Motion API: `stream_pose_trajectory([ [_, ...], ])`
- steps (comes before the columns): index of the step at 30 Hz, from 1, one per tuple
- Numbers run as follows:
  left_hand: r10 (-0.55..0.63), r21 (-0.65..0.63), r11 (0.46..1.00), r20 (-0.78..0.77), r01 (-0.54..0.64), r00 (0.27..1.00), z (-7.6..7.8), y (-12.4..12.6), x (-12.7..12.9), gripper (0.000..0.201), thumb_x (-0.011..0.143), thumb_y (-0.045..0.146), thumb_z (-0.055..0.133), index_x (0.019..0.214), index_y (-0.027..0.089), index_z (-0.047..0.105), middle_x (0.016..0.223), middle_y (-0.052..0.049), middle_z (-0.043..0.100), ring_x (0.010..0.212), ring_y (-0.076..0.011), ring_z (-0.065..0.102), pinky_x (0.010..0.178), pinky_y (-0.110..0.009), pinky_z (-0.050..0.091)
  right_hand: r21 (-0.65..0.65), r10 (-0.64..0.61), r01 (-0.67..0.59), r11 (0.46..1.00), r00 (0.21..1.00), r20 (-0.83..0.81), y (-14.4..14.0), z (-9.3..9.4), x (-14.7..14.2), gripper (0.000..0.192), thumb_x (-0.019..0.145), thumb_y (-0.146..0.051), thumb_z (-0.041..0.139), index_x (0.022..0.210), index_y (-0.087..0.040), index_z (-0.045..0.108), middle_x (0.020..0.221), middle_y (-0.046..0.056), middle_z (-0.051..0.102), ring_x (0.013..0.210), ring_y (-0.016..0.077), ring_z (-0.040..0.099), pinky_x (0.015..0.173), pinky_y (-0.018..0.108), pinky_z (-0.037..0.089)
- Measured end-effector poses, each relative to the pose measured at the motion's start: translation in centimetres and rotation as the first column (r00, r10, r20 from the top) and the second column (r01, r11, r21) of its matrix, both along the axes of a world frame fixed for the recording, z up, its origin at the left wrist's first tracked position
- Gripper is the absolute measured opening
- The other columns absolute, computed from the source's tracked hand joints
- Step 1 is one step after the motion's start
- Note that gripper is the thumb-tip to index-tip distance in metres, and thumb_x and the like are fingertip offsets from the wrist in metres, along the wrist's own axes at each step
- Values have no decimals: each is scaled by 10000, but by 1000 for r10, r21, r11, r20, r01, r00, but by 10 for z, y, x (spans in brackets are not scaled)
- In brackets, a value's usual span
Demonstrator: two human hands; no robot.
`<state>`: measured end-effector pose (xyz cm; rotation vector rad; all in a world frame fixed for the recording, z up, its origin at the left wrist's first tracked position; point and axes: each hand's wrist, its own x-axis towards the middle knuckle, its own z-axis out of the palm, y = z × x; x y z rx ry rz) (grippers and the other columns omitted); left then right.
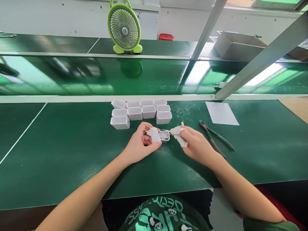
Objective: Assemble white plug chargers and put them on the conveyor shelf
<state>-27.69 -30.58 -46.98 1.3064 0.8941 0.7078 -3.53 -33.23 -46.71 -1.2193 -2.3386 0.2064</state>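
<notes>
Low over the bench, my left hand (141,144) is closed around a white plug housing (154,134) with two metal pins pointing left. At its right end is a small open white case (164,137) with something greyish inside; whether the two are joined I cannot tell. My right hand (198,144) grips a thin metal tool, seemingly tweezers (166,131), whose handle is wrapped in white tissue (178,134). The tips reach over the open case toward the plug housing. Just beyond my hands stand several white open-topped cases (134,113) in rows.
Cutting pliers (214,138) with dark green handles lie right of my right hand, below a white paper sheet (221,113). A metal post (260,56) slants up at the right. On the raised shelf stand a green fan (124,29) and a cardboard box (238,46).
</notes>
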Motion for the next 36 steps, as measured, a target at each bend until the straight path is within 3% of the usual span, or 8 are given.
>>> stream_pose_trajectory([
  [3,1,5,1000,-8,-1,1000,0,-1,-1,400,834,276,712,1067,242,389,1295,-86,606,670,-73,643,635,-248,555,-4,11,-11,1000,1000,7,-1,2,1,216,846,-35,435,899,-229,513,907,79,671,786,215,615,657,331,528],
  [9,3,7,1000,-2,-3,1000,-1,-1,-2,398,835,272,711,1067,249,389,1294,-76,606,665,-71,636,628,-250,549,61,-37,38,997,999,-6,-1,2,2,255,844,-21,438,979,-223,519,917,85,673,805,225,628,645,328,522],
  [20,3,-2,1000,-4,-3,1000,-1,-1,-1,405,831,272,714,1070,248,387,1279,-78,613,677,-77,639,647,-260,566,23,2,-3,1000,1000,26,-1,1,4,249,843,-18,442,965,-224,514,982,99,701,868,240,646,724,366,544],
  [27,7,-5,1000,1,-7,1000,-1,-1,-1,411,832,264,717,1074,255,385,1282,-65,613,689,-81,645,640,-254,564,54,-36,35,998,999,20,-2,0,3,275,839,-10,444,1007,-213,527,951,100,690,838,240,635,669,345,528],
  [32,8,2,1000,-3,-7,1000,-1,-1,-1,408,839,273,717,1077,255,386,1293,-66,606,685,-77,642,644,-255,564,76,20,-22,997,1000,21,-1,1,-1,234,832,-15,434,904,-226,504,891,81,679,768,215,609,609,316,503],
  [36,4,7,1000,-2,-4,1000,-2,0,-1,402,845,269,713,1079,258,386,1285,-55,610,678,-74,636,632,-250,551,93,-4,5,996,1000,-10,-4,4,-3,228,842,-12,437,865,-228,507,816,69,657,735,214,604,599,318,505],
])
